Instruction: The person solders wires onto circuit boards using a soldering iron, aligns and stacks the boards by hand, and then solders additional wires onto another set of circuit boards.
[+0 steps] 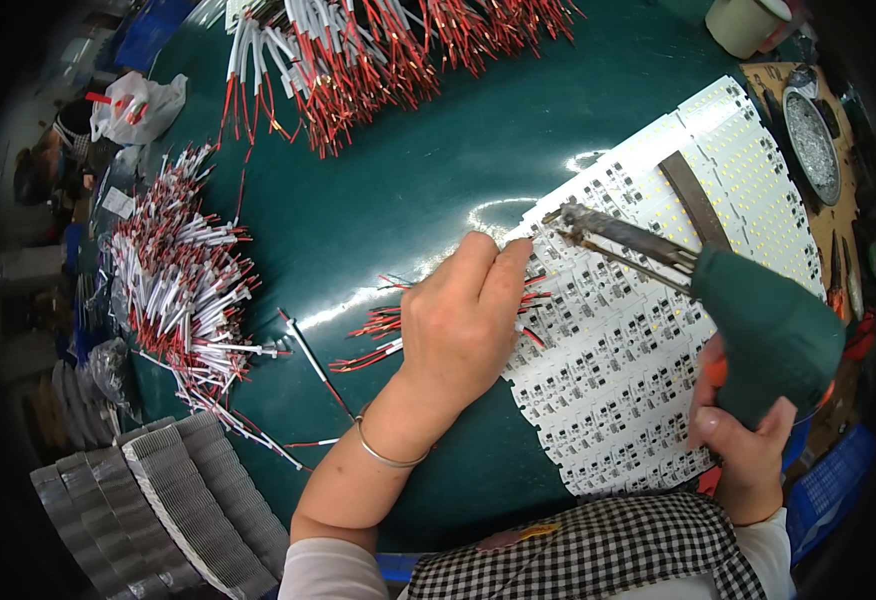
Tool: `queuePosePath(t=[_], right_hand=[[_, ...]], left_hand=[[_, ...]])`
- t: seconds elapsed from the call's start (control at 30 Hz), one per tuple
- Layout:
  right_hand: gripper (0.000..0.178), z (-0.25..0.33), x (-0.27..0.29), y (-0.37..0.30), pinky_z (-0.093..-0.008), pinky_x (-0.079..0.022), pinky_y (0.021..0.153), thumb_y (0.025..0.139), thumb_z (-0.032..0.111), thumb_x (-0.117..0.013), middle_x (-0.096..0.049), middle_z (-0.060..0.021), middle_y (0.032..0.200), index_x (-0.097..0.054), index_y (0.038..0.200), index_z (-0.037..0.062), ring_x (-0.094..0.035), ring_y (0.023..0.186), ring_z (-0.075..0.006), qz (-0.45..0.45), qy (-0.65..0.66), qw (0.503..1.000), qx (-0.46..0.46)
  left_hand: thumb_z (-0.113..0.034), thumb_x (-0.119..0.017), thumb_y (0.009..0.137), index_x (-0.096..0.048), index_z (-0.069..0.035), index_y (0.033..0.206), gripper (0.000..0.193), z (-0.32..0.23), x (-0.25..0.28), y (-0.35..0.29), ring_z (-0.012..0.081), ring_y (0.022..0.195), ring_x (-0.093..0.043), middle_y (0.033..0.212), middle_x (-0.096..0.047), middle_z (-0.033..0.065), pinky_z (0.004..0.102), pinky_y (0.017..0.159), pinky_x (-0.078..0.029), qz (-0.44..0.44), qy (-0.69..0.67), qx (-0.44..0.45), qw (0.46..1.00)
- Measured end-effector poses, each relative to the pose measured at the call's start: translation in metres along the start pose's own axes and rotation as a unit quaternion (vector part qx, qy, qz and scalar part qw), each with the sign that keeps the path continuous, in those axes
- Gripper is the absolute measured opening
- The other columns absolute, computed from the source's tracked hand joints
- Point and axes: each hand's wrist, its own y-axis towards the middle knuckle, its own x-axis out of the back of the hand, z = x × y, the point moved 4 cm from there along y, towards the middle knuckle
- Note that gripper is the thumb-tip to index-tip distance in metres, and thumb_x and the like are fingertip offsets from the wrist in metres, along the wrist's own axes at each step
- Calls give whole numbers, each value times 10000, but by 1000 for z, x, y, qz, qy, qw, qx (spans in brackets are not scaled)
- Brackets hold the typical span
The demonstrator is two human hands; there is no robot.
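My right hand (738,440) is wrapped round the grip of a dark green soldering gun (773,330). Its long metal tip reaches left over a large white panel of LED circuit boards (618,370), which carries rows of small black parts and yellow LEDs. Closed at the panel's upper left edge, my left hand (463,315) holds a bunch of short red, black and white wires (383,320). The wires stick out on both sides of the palm, and its fingertips are close to the gun's tip. A dark flat bar (695,200) lies across the panel.
Piles of red-and-white wires lie at the far side (378,60) and left (178,270) of the green table (358,220). Stacked grey ribbed strips (178,500) stand near left. At right are an oval metal dish (811,145) and hand tools; a cream mug (746,25) stands far right.
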Motion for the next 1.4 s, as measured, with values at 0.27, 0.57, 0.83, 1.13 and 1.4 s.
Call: queuePosePath(t=[0.27, 0.57, 0.83, 1.13, 1.4], right_hand=[[581, 2, 4, -4, -271, -489, 616, 770, 8, -726, -621, -184, 1228, -520, 1305, -88, -563, 743, -137, 10, -15, 1000, 5], [674, -12, 20, -16, -255, -491, 443, 768, 150, -808, -565, -172, 1134, -460, 1286, -104, -564, 552, -145, -5, -59, 996, 71], [575, -20, 18, -14, -258, -528, 511, 794, 58, -735, -584, -147, 1058, -472, 1293, -57, -586, 647, -146, 83, -143, 980, 106], [388, -10, 2, -10, -274, -497, 597, 817, 43, -678, -602, -71, 850, -565, 1182, -26, -568, 663, -143, 126, -251, 947, 157], [344, -2, 0, -10, -295, -504, 609, 809, 45, -691, -597, -79, 883, -596, 1131, -32, -564, 678, -163, 170, -283, 926, 184]], left_hand=[[44, -663, 661, -671, -12, 988, 331, -1, 1, 1, 187, 541, -540, 759, -504, 57, 327, 451, -438, 15, 17, 11, 1000], [71, -672, 613, -677, -66, 986, 397, 16, 0, 4, 238, 691, -632, 800, -606, 66, 346, 545, -498, 31, -112, -37, 993], [62, -675, 615, -683, -66, 960, 367, 13, 2, 3, 223, 696, -632, 785, -607, 54, 339, 530, -494, 17, -92, -51, 994], [12, -684, 618, -695, -48, 965, 352, 7, 3, 0, 219, 676, -616, 792, -609, 64, 325, 528, -489, 14, -41, -54, 998], [-27, -714, 608, -698, -34, 978, 370, 2, 3, 1, 248, 696, -626, 815, -624, 85, 340, 569, -504, 31, -5, -47, 998]])
